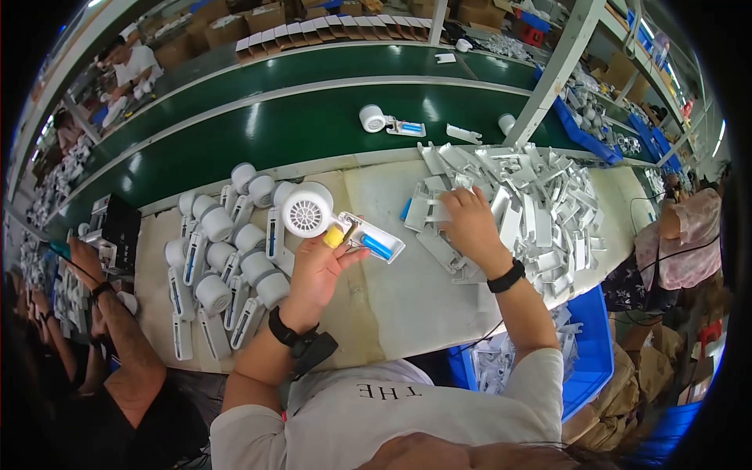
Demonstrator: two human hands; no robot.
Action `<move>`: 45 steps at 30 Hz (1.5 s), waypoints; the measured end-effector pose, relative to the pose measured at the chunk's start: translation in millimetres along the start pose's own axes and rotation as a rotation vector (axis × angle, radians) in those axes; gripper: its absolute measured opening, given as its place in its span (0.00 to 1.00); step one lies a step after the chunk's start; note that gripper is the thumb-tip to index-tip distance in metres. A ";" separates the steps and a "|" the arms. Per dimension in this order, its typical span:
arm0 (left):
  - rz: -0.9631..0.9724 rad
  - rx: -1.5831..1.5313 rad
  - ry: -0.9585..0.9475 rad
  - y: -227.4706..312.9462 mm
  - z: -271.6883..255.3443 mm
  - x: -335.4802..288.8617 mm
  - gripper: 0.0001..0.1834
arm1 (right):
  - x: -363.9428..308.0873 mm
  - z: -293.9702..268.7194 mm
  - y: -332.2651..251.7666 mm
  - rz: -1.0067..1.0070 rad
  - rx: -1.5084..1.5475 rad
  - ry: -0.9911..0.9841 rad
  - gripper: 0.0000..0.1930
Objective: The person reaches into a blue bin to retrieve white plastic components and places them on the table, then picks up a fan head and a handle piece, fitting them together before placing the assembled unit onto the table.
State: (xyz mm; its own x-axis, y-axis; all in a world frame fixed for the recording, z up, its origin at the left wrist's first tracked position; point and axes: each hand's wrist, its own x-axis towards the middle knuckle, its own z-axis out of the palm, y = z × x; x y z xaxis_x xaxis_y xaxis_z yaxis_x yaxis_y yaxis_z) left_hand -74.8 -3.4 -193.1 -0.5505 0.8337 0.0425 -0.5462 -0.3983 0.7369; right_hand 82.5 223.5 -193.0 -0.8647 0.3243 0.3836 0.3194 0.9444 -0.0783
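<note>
My left hand (315,276) grips a white handheld appliance (307,213) with a round, slotted head. Its handle lies open and faces up, showing a blue cylindrical battery (377,247) and thin wires. Something yellow (334,236) wraps one of my left fingers. My right hand (474,227) is at the near left side of a pile of white plastic handle covers (540,207). Its bent fingers close on one handle cover (429,210), partly hidden by them. Left of my left hand, several similar appliances (214,296) lie close together on the table, heads mostly away from me.
Beyond the table runs a green conveyor belt (290,113) carrying another open appliance (374,119) and a loose cover (464,134). A blue bin (601,345) stands below the right table edge. A white post (560,70) rises behind the pile. At left, a co-worker's hand (84,262) works near a black box (117,235).
</note>
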 end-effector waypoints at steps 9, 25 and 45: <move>0.066 -0.091 0.137 -13.9 24.3 -1.3 0.15 | -19.2 -26.1 -118.8 -0.202 0.710 0.127 0.30; 0.129 -0.143 0.085 -35.3 10.4 -9.7 0.17 | -11.5 -30.4 -113.4 -0.137 0.300 0.214 0.28; 0.204 -0.052 0.128 -45.0 3.0 -15.3 0.21 | -12.8 -37.1 -110.7 -0.367 0.464 0.174 0.28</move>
State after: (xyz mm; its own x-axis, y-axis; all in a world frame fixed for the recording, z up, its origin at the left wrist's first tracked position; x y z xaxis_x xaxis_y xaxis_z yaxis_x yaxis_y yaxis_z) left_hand -39.9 2.8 -224.8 -0.7263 0.6803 0.0983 -0.4457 -0.5750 0.6861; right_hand 72.5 112.8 -155.1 -0.7975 -0.0034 0.6034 -0.2233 0.9307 -0.2898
